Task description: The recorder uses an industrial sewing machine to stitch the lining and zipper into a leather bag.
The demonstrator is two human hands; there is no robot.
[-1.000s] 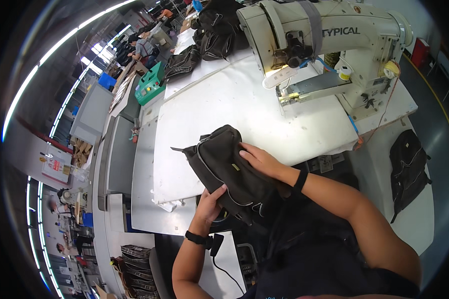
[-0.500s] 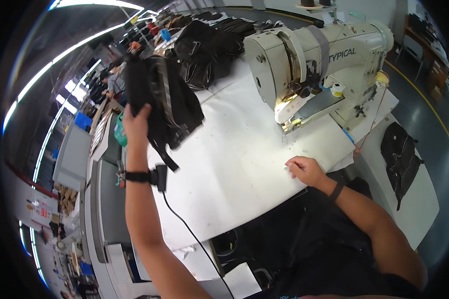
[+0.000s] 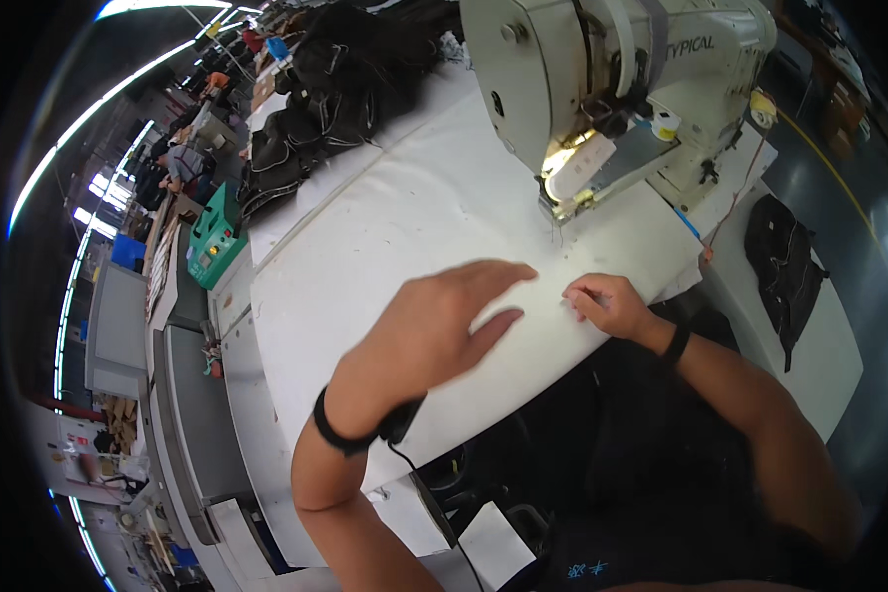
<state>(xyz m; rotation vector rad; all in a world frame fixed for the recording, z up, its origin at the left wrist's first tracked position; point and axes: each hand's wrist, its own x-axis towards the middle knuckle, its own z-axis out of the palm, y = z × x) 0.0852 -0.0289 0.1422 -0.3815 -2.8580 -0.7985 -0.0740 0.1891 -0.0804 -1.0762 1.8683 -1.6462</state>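
white table top occupies the middle of the view, workshop beyond it at left; dark fisheye rim obscures the corners. the sewing machine is cut off along its top by the upper edge, as is the far end of the pile of dark bags, where individual pieces are hard to separate. my left hand shows its back and hides its palm; it is open over the table, thumb parted from fingers, slightly blurred. my right hand is apart from it, just beside the near edge, fingers curled; i cannot tell whether they grip anything. the pile lies at the table's far left, well apart from both hands, the direction of each bag unclear. a single dark piece lies on the side surface at right, long axis roughly fore and aft, narrow end towards me. the sewing machine's bed points leftward and towards me. the table's near edge slants up to the right, close under my right hand; a broad white stretch separates my left hand from the pile.
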